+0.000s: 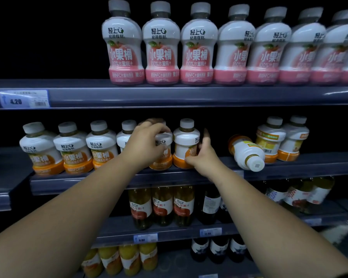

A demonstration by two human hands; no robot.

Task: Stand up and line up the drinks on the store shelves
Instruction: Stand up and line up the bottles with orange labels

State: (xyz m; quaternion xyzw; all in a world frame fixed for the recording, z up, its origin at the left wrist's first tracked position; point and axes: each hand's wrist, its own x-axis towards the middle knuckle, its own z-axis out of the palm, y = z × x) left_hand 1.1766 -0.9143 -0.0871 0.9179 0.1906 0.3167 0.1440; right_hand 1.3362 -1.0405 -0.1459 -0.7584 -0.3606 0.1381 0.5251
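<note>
Now, middle shelf (pixel 319 161): it carries the orange-banded drinks, with a gap right of centre.
Pink row (pixel 162 47): on the shelf above, upright and shoulder to shoulder; it looks finished.
Orange row (pixel 72 149): upright on the left, labels mostly facing out.
Turned pair (pixel 269 139): upright on the far right, barcodes facing out.
Fallen bottle (pixel 245 151): on its side just left of that pair, base towards the back, white cap at the front lip of the shelf; its long axis runs far-left to near-right.
Left hand (pixel 145 141): fingers curled over the shoulder of the fifth bottle (pixel 162 157), gripping it.
Right hand (pixel 205 155): against the lower band of the sixth bottle (pixel 186 141), thumb raised; I cannot tell whether it clasps or only touches.
Deciding relation: the fallen bottle lies right of both hands, across the gap. The right hand is plainly nearer, so I judge it the one to stand the bottle up.
</note>
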